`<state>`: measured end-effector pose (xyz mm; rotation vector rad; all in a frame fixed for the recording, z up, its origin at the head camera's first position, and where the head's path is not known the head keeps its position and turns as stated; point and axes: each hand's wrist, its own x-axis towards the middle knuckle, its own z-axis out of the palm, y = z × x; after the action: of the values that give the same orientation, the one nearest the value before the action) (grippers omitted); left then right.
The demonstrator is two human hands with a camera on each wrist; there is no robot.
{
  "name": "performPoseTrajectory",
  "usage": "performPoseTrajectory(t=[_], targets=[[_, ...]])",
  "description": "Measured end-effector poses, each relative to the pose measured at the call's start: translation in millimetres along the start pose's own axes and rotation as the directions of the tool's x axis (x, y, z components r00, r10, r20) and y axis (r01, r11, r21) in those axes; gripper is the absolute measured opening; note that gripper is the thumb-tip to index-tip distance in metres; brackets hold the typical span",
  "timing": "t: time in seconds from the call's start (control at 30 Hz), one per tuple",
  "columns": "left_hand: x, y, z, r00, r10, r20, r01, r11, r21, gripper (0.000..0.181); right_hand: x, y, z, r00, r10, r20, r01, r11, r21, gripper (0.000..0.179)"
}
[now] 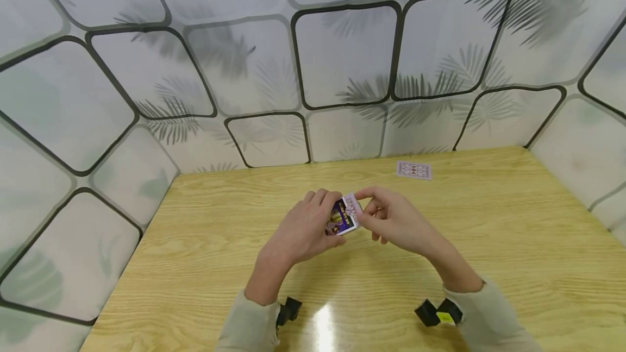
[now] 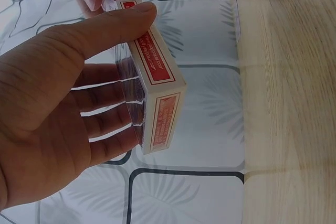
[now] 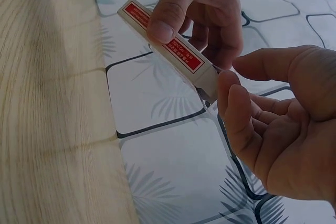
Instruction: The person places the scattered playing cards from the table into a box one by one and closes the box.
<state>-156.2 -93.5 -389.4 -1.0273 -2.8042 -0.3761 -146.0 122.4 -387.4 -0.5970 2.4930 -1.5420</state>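
A small playing-card box (image 1: 336, 222) is held in my left hand (image 1: 304, 228) above the table, its purple and dark printed face visible in the head view. In the left wrist view, the thumb presses the box's red-and-white narrow side (image 2: 153, 59) and the fingers support the opposite edge. From the box's right end a pale patterned playing card (image 1: 351, 205) shows. My right hand (image 1: 397, 220) pinches that card's end between thumb and index finger, the other fingers curled. The right wrist view shows the right fingertips (image 3: 231, 85) at the box's end, partly hiding it.
Another patterned card (image 1: 413, 170) lies face down near the back edge of the wooden table (image 1: 205, 265). A pale curtain with leaf prints and dark outlines (image 1: 347, 58) stands behind the table. Black devices sit at both wrists (image 1: 437, 313).
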Motion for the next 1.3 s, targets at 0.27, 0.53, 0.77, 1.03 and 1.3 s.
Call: performPoseTrajectory(t=[0.27, 0.53, 0.77, 1.03, 1.3], targets=[[0.1, 0.0, -0.7, 1.0, -0.001, -0.004, 0.001, 1.0, 0.004, 0.069, 0.5, 1, 2, 0.998, -0.012, 0.054, 0.013, 1.0, -0.023, 0.042], [-0.2, -0.3, -0.4, 1.0, 0.001, -0.003, -0.001, 1.0, 0.012, 0.069, -0.3, 1, 4, 0.995, -0.032, 0.089, 0.042, 0.993, -0.11, 0.044], [-0.8, 0.2, -0.7, 1.0, -0.001, 0.004, 0.001, 1.0, 0.015, 0.068, -0.5, -1, 7, 0.994, -0.033, 0.105, 0.057, 0.971, -0.231, 0.045], [-0.8, -0.1, -1.0, 1.0, -0.011, 0.007, 0.011, 1.0, 0.015, 0.07, -1.5, -1, 6, 0.994, -0.041, 0.105, 0.065, 0.972, -0.227, 0.044], [-1.0, 0.7, -3.3, 1.0, -0.022, 0.016, 0.022, 1.0, 0.02, 0.072, -0.7, 7, -16, 0.999, -0.034, -0.021, 0.03, 0.988, -0.155, 0.037]])
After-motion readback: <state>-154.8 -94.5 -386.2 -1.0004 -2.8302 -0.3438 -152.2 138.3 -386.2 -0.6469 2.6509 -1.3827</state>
